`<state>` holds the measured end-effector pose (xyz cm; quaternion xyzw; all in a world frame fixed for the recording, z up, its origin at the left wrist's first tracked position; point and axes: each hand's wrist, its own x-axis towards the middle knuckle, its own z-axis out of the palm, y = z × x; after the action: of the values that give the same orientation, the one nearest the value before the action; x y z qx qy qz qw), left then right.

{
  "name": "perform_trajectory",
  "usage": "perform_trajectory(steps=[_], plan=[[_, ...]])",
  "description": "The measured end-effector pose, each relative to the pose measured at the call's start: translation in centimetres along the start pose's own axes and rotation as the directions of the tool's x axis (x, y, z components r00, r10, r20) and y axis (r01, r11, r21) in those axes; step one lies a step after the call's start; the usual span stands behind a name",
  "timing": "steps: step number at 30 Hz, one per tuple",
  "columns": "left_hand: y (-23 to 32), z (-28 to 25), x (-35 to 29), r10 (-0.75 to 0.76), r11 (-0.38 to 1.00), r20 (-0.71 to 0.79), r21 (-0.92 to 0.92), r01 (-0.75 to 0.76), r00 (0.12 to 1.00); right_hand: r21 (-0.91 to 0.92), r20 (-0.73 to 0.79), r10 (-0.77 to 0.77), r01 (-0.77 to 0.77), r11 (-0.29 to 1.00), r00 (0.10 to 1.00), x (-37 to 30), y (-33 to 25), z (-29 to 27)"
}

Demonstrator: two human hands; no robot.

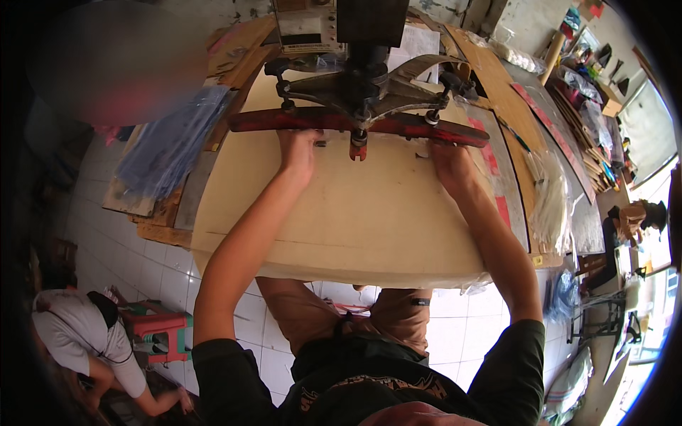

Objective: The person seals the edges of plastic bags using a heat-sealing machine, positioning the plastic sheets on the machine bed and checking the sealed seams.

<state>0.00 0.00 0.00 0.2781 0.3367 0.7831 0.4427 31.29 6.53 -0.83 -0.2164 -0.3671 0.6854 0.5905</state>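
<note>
A large cream-coloured board (341, 220) with rounded edges lies in front of me, with clear film at its near edge. Over its far part runs a long red bar (305, 119), hung from a dark metal press head (362, 92) with adjusting knobs. My left hand (300, 150) rests on the board at the left part of the bar, its fingers mostly hidden under it. Toward the bar's right end is my right hand (450, 162), its fingers also hidden there. Small dark pieces show beside both hands. What either hand holds, if anything, is not visible.
Stacked blue-tinted plastic sheets (167, 145) lie at the left. Bundled clear plastic strips (550, 202) hang over the table's right side. A control box (307, 30) stands behind the press. At lower left, another person (85, 330) bends beside a red and green stool (153, 330).
</note>
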Motion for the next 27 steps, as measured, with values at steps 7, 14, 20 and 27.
perform_trajectory(steps=[7,14,20,27], plan=[[-0.8,-1.9,1.4,-0.055,0.998,0.01,0.006,0.055,0.998,0.181,-0.022,0.052,-0.048,0.982,0.998,-2.0,-2.1,0.8],[-1.4,-2.5,1.9,-0.048,0.999,0.033,0.002,0.048,0.998,-0.901,0.087,0.044,0.06,0.43,0.995,-6.8,-5.0,-0.2],[-0.1,-0.9,0.7,-0.08,0.997,-0.006,0.008,0.08,0.997,-0.846,0.457,-0.05,0.416,-0.333,0.888,-5.1,-4.2,2.1],[2.7,-3.2,-2.8,-0.196,0.813,0.216,0.581,0.036,0.957,-0.824,0.374,0.064,0.363,-0.435,0.925,-4.9,-2.7,1.5]])
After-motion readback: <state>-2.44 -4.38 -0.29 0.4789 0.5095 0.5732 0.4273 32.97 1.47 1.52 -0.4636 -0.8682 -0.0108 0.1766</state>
